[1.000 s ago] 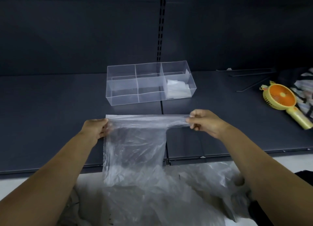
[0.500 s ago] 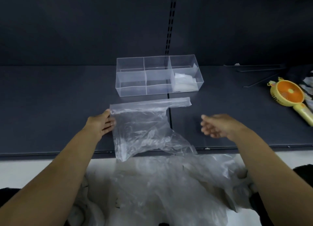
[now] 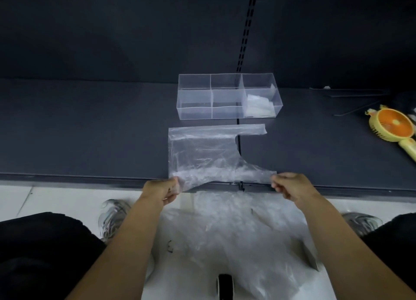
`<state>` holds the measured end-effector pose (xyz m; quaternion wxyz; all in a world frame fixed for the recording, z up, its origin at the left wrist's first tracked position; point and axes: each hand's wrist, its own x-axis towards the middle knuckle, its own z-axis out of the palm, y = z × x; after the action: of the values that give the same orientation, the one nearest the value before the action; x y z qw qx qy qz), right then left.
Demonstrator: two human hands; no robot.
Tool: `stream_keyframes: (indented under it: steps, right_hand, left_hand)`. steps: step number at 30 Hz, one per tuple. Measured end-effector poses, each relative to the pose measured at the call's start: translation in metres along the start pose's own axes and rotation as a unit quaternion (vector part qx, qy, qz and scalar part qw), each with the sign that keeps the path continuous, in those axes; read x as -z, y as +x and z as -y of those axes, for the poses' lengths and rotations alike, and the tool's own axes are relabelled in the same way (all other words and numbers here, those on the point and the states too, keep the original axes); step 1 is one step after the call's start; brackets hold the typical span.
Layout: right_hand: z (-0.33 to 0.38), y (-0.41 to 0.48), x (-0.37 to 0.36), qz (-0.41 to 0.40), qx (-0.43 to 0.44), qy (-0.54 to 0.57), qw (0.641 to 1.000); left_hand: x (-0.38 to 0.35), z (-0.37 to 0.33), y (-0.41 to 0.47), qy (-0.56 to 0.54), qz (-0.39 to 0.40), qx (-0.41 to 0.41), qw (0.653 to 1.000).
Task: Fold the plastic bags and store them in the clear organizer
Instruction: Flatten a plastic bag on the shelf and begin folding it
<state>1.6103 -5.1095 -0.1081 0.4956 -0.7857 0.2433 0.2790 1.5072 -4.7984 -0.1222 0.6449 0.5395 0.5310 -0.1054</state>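
The left hand (image 3: 161, 191) has its grip clamped on the near-left corner of the plastic bag (image 3: 202, 151), which lies flat on the shelf (image 3: 90, 131) just before the clear organizer (image 3: 195, 113) — a folded bag (image 3: 258, 107) in its front right compartment. The right hand (image 3: 292, 187) pinches the near-right corner — grip clamped too.

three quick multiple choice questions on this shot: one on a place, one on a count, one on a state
1. Where in the clear organizer do the folded bags lie?
A near-right compartment
B far-left compartment
C near-middle compartment

2. How many compartments does the organizer have?
A four
B six
C eight

3. What are the hands doing with the plastic bag?
A each pinches its near edge
B neither touches it
C only one holds it

Answers: 1 A, white folds show there; 2 B, three columns by two rows; 3 A, left hand and right hand each grip a corner.
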Motion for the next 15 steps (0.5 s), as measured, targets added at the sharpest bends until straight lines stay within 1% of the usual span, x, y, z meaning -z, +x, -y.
stream_keyframes:
  steps: [2, 4, 6, 8, 9, 10, 11, 12, 13, 14, 15]
  right_hand:
    - [-0.003, 0.007, 0.01, -0.056, 0.035, 0.0, 0.998]
    - [-0.008, 0.01, 0.017, -0.092, 0.052, -0.011, 0.994]
    - [-0.015, 0.013, 0.022, -0.122, 0.046, -0.014, 0.991]
    - [-0.018, 0.013, 0.025, -0.163, 0.034, -0.042, 0.985]
    - [-0.017, 0.012, 0.024, -0.193, 0.028, -0.078, 0.978]
    - [-0.015, 0.011, 0.021, -0.231, 0.028, -0.117, 0.965]
    - [-0.011, 0.007, 0.013, -0.276, 0.045, -0.143, 0.949]
    - [-0.006, 0.001, 0.0, -0.312, 0.074, -0.155, 0.934]
    - [0.001, -0.006, -0.017, -0.336, 0.118, -0.157, 0.921]
    - [0.009, -0.013, -0.038, -0.34, 0.179, -0.168, 0.908]
    - [0.016, -0.021, -0.061, -0.316, 0.246, -0.188, 0.897]
  left_hand:
    - [0.002, 0.001, 0.005, -0.021, -0.027, -0.014, 0.999]
    - [0.003, 0.004, 0.008, -0.013, -0.034, -0.032, 0.999]
    - [0.002, 0.009, 0.01, 0.032, -0.062, -0.072, 0.995]
    - [0.0, 0.01, 0.008, 0.109, -0.09, -0.132, 0.981]
    - [-0.002, 0.009, 0.006, 0.169, -0.109, -0.161, 0.966]
    - [-0.004, 0.008, 0.004, 0.231, -0.143, -0.19, 0.943]
    - [-0.006, 0.006, 0.004, 0.28, -0.19, -0.227, 0.913]
    - [-0.009, 0.003, 0.003, 0.305, -0.231, -0.278, 0.881]
    - [-0.012, 0.0, 0.002, 0.315, -0.254, -0.339, 0.849]
    - [-0.016, -0.002, 0.004, 0.331, -0.256, -0.401, 0.815]
    - [-0.021, -0.006, 0.008, 0.363, -0.239, -0.447, 0.782]
